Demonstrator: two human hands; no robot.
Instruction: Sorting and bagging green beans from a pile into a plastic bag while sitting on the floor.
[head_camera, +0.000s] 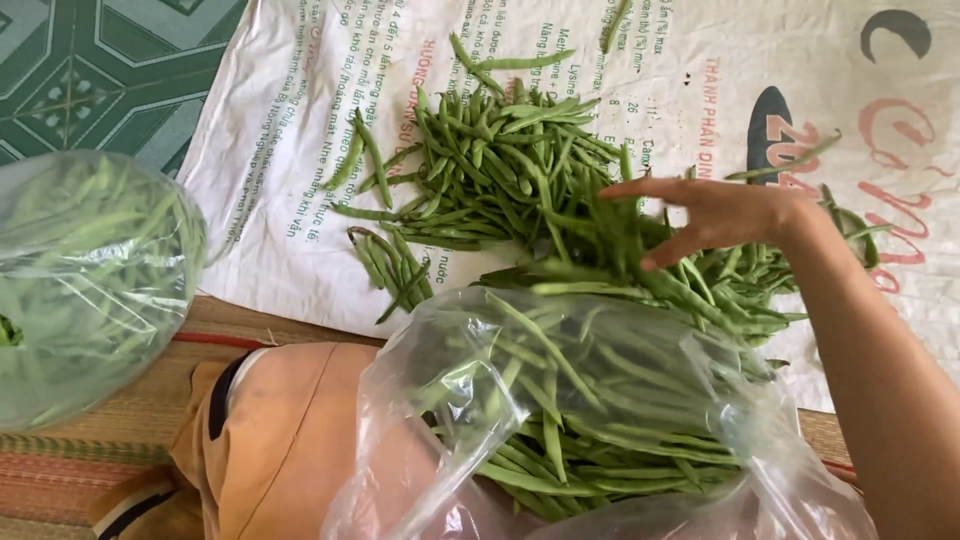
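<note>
Tiled floor (90, 70): far left, green with a pale geometric pattern.
Full bag (90, 285): left edge, clear plastic, packed with green beans, resting on the mat.
Woven mat (80, 470): near left, striped in tan, red and green, under the full bag.
Knee (290, 440): near centre-left, in orange cloth with a dark trim.
White sack (280, 180): spread flat across the far side, printed in green and red.
Bean pile (500, 170): centre, loose green beans heaped on the sack, a few strays to its left.
Open bag (590, 420): near centre, clear plastic, mouth facing far, partly filled with beans.
Right hand (715, 215): right of centre, just above the pile's right part, fingers spread and extended leftward; whether it grips any beans cannot be told.
Left hand: out of sight.
</note>
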